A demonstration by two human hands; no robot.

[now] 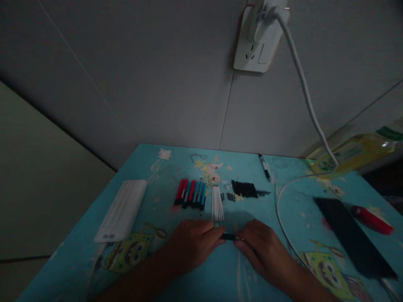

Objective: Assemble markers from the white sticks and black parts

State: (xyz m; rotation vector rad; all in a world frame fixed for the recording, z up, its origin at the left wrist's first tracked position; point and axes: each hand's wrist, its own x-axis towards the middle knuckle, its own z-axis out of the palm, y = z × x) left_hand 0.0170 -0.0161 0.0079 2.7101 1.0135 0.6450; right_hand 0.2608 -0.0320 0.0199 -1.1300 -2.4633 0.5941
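Observation:
My left hand (200, 241) and my right hand (262, 243) meet low in the middle, over the near part of the table. Between them lies a short dark pen piece (228, 237), level, its left end in the closed fingers of my left hand. The fingers of my right hand are closed on its right end, where a small light tip shows. Just beyond are thin white sticks (217, 204) laid side by side. To their left is a row of red, blue and black pen barrels (190, 193). Black caps (244, 188) form another row to the right, beside small black parts (263, 193).
A patterned blue cloth (176, 167) covers the table. A white power bank-like box (121, 211) lies left, a whole marker (265, 167) at the back. On the right are a dark flat slab (354, 235), a red object (373, 219), a yellow bottle (355, 153) and a white cable (304, 84).

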